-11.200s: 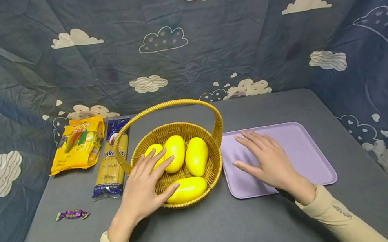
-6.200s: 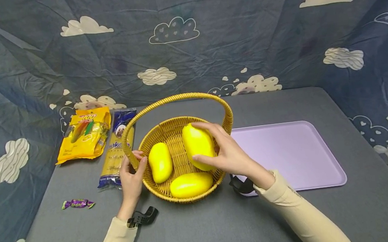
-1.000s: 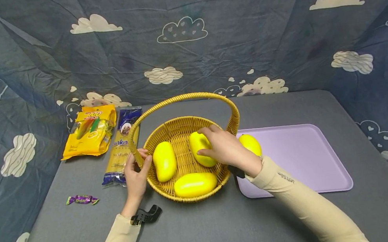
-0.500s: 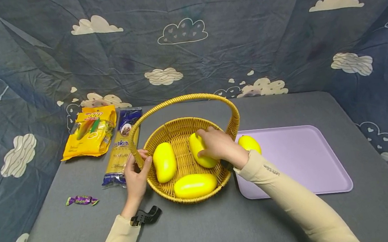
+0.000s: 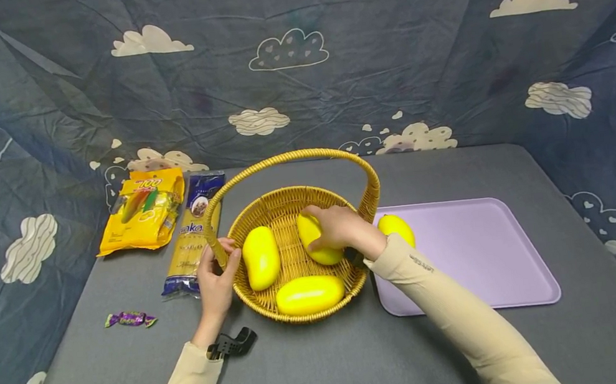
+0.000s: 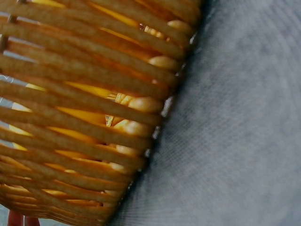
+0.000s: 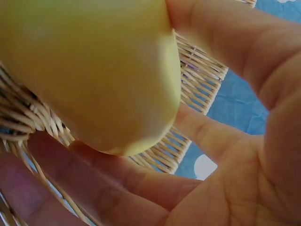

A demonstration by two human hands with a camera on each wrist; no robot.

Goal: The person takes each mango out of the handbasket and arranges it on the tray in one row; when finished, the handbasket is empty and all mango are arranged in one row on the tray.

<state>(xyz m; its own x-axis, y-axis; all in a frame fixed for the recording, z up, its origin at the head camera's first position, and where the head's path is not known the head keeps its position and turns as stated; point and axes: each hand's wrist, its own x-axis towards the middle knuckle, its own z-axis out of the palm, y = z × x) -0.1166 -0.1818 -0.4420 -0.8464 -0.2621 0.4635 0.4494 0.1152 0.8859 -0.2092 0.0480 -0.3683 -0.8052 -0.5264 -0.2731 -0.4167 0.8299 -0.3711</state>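
In the head view a yellow wicker basket [image 5: 287, 210] with a tall arched handle stands mid-table. My left hand [image 5: 217, 283] grips its left side at the foot of the handle. The left wrist view is filled by the woven basket wall [image 6: 70, 103]. My right hand [image 5: 340, 229] reaches inside and holds a yellow mango [image 5: 313, 241], fingers and thumb around it; the right wrist view shows this mango [image 7: 103, 80] close up. Two other mangoes lie in the basket, one upright at left [image 5: 262, 258] and one crosswise in front [image 5: 310, 295].
To the right, a lilac tray [image 5: 472, 256] bears another mango [image 5: 396, 231] near its left edge, partly behind the right wrist. Left of the basket lie a spaghetti pack [image 5: 190, 248], a yellow candy bag [image 5: 143, 209] and a purple wrapped candy [image 5: 130, 319].
One mango has gone from the basket to the tray, carried by the right hand. That hand has since returned and closed on another, shifting it slightly left. The left hand has moved onto the basket's side.
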